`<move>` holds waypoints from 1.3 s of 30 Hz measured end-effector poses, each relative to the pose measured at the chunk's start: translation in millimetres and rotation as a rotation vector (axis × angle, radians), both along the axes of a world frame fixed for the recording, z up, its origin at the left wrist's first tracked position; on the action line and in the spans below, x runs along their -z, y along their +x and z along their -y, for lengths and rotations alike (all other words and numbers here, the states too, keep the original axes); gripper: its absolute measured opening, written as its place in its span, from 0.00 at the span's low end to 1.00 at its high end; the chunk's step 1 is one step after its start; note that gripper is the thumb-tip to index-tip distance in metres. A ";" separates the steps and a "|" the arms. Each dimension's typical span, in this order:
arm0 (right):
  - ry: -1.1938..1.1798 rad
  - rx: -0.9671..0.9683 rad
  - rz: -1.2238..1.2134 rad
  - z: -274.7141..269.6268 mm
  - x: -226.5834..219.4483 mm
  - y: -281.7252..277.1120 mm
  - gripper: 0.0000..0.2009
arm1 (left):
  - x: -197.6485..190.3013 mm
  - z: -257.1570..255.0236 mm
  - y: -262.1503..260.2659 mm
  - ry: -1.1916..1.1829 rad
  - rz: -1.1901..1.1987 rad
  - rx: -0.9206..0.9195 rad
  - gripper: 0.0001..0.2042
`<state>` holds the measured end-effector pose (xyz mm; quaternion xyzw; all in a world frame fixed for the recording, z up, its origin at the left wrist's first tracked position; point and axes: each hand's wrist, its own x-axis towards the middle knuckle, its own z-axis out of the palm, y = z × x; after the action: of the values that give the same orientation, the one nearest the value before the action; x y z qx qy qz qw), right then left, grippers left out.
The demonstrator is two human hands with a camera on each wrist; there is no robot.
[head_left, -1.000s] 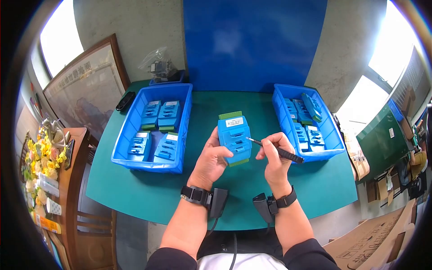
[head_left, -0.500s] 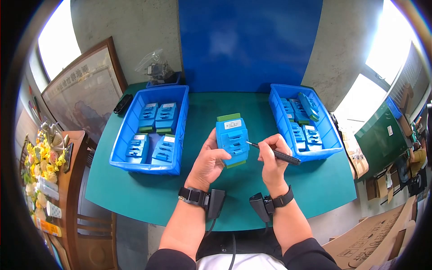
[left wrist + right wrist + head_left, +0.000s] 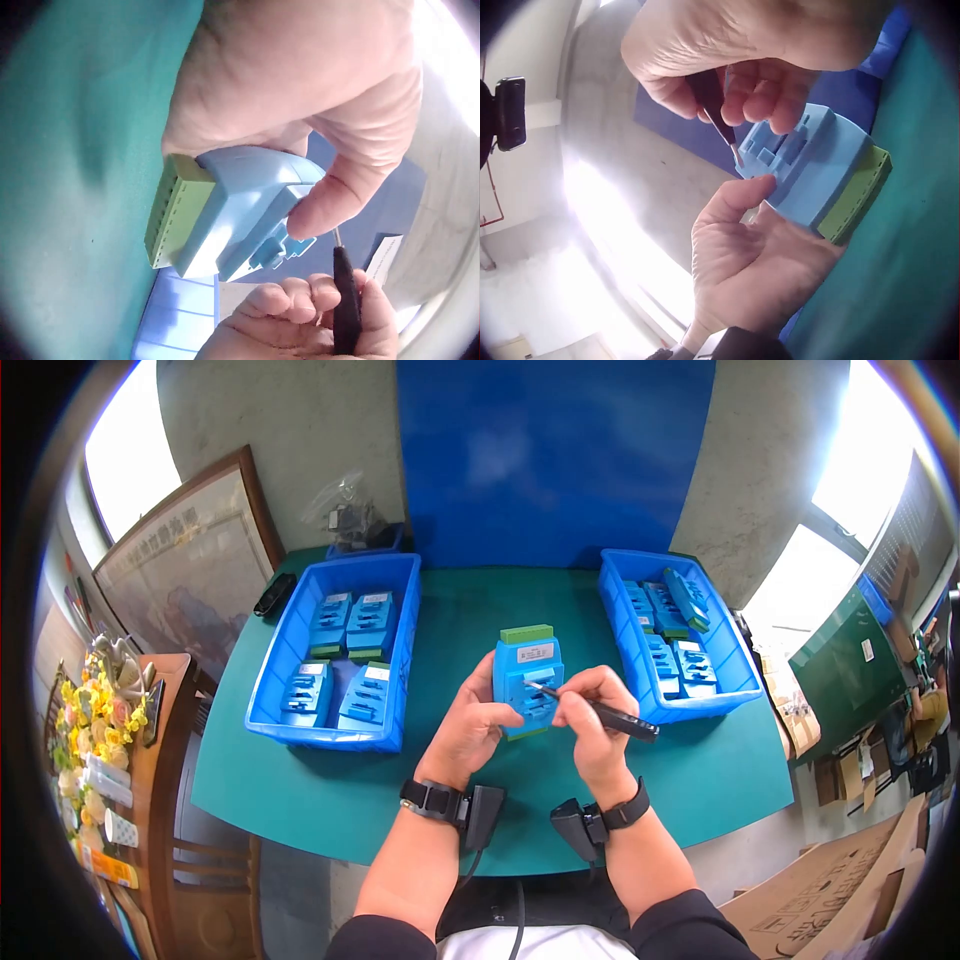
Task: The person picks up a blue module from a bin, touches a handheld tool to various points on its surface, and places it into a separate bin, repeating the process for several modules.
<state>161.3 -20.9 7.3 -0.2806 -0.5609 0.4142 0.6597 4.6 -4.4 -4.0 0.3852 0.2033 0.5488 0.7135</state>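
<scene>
My left hand grips a blue plastic module by its side over the table, thumb across its front. The module carries a white label near its top and a green terminal block at each end. My right hand holds a small screwdriver with a black handle between thumb and fingers. Its thin metal tip reaches to the slotted face of the module, close to the left thumb.
Two blue bins, the left bin and the right bin, hold several similar blue modules. They stand on the green table. At the back left are a bagged item and a black object.
The screwdriver has moved left, from beside the module's right edge to over its front face. The module has shifted slightly right and down, and turned a little.
</scene>
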 end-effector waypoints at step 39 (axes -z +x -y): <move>-0.263 0.695 0.550 -102.9 -57.0 137.5 0.22 | 1.0 -2.1 0.1 -0.199 0.133 -0.132 0.22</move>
<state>298.8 82.0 64.4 -0.6326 -0.5304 0.1464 0.5450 4.7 -2.3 -5.0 0.2612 0.2341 0.5960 0.7223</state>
